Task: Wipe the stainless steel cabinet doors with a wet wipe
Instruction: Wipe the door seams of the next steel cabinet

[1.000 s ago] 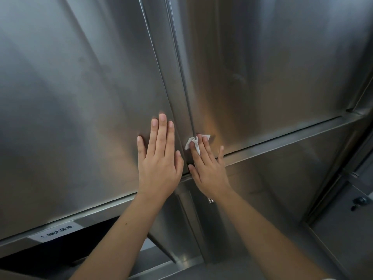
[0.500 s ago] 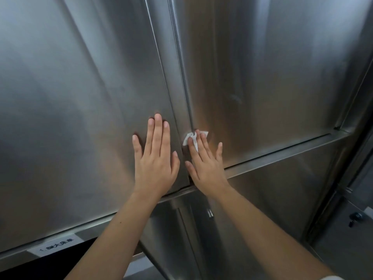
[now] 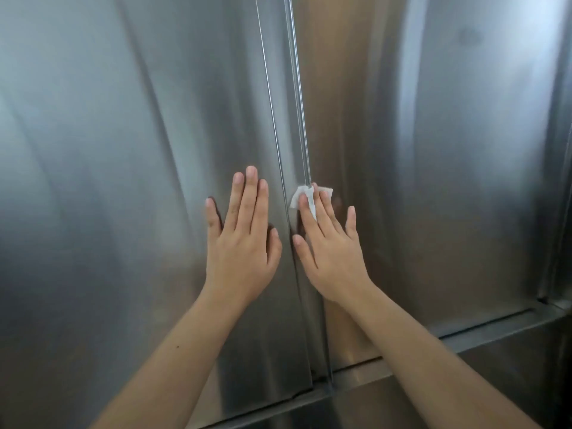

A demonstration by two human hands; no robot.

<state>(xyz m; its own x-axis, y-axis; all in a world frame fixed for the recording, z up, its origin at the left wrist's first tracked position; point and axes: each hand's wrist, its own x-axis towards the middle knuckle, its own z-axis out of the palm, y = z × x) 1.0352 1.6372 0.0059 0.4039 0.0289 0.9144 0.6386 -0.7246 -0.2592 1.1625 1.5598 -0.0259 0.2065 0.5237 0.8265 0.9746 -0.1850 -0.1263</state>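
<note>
Left hand [image 3: 241, 243]: flat on the left cabinet door [image 3: 123, 181], palm against the steel, fingers straight and slightly spread, thumb beside the centre seam [image 3: 286, 119]. It holds nothing.

Right hand [image 3: 332, 255]: flat on the right cabinet door [image 3: 448, 181], fingers straight and fanned, little finger set apart. The index and middle fingertips press the wet wipe [image 3: 296, 198] onto the steel. A fold of the wipe comes up between those two fingers.

Wet wipe: white and crumpled, mostly covered by the fingers. It lies at the left edge of the right door, touching the seam, with corners showing to the left and right of the fingertips.

Change from one second ago: both hands now sit higher on the doors. The wrists were level with the doors' bottom edge; that edge now crosses behind the forearms, well below the wrists. Hand posture and the wipe's place under the fingers are unchanged. The labelled strip at lower left and the lower cabinet at far right have left the view.

Behind the hands: the seam runs up to the top of the view. A horizontal rail [image 3: 495, 325] runs under the right door.
</note>
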